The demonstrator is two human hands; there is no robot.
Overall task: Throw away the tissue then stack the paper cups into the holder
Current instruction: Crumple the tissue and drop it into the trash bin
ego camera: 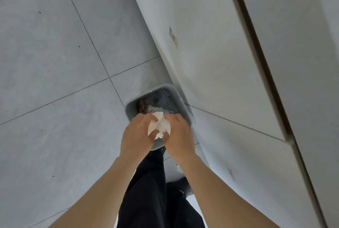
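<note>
Tissue (159, 126) is bunched up between the left hand (138, 132) and right hand (178, 133), fingers of both pinched onto it, right above the open grey bin (132, 104), probably so it drops straight in. No cups or holder in view yet.

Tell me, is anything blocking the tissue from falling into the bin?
Nothing visible does. The left hand and right hand hold the tissue right above the open grey bin, which has no lid in view and only some rubbish inside.
</note>
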